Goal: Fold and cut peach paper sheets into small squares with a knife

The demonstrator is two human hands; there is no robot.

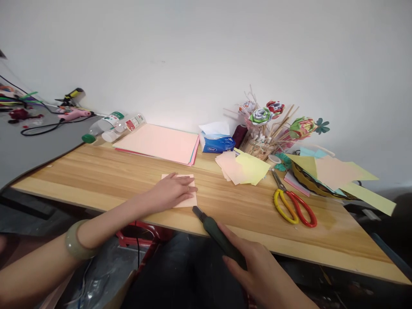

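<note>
My left hand lies flat with its fingers stretched out, pressing on a small pale pink sheet of paper near the front edge of the table. The hand covers most of that sheet. In my right hand is a utility knife with a thick dark green handle. Its dark tip points away from me and sits at the paper's near right corner; whether it touches the paper I cannot tell. Scissors with one yellow and one red handle lie on the table to the right.
Large coloured sheets are stacked at the back, beside two plastic bottles. A blue tissue pack, small paper squares and paper flowers stand or lie rightward. A paper-filled basket is far right; a pink glue gun lies left.
</note>
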